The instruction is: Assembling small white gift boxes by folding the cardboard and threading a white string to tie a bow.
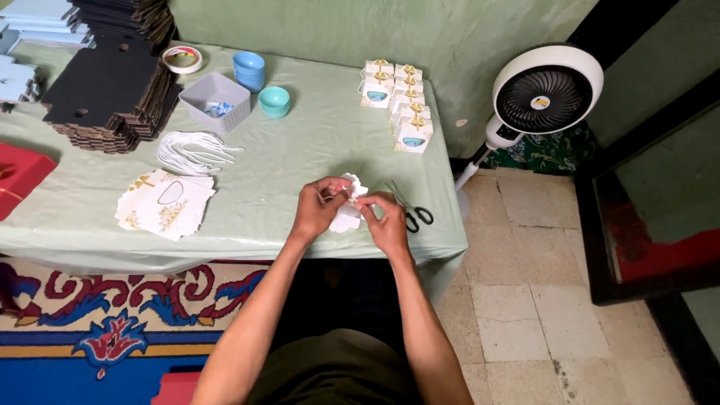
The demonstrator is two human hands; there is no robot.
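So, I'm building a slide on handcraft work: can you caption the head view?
Both hands, left hand and right hand, fold a white card box beside scissors on the green table.

Left hand (319, 206) and right hand (388, 222) both pinch white scalloped paper box (348, 204) over table (300, 150) front edge. Scissors (411, 210) just beside right hand at 3 o'clock. Flat box blanks (165, 202) at 9 o'clock. White cords (195, 152) at 10. Finished boxes (397, 101) at 1. Fan (546, 94) on floor at 2.
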